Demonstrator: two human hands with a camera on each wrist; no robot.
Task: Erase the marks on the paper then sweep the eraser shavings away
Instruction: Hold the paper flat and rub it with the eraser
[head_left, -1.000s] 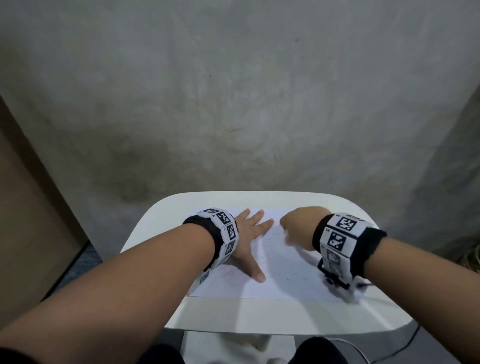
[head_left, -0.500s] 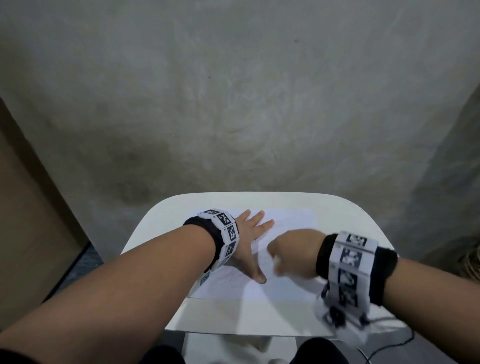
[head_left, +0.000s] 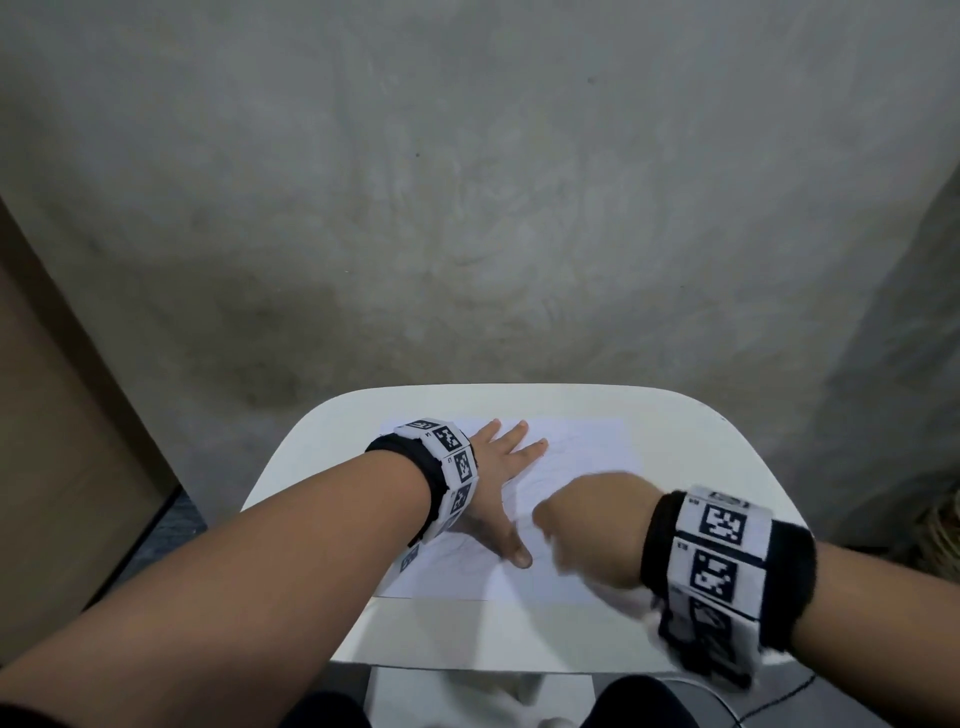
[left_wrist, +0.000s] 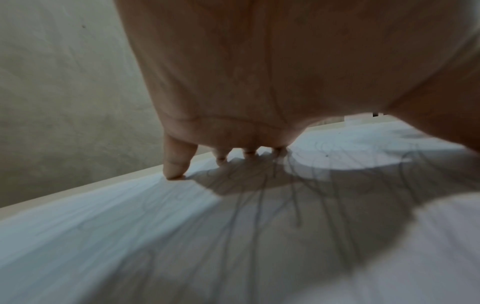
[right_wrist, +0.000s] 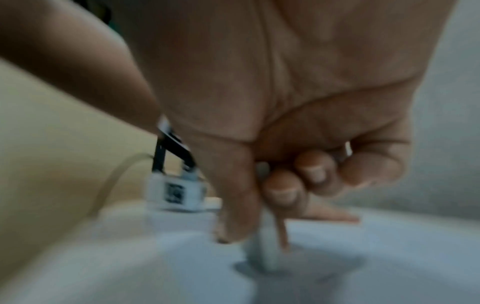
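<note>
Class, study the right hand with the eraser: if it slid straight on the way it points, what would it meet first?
Probably the left hand, whose thumb lies flat on the paper just ahead of the right hand; depth is unclear.

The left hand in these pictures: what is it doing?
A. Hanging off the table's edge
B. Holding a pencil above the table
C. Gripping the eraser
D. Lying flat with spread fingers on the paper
D: in the head view the left hand lies flat with spread fingers on the paper, while the right hand pinches the eraser and presses it to the sheet.
</note>
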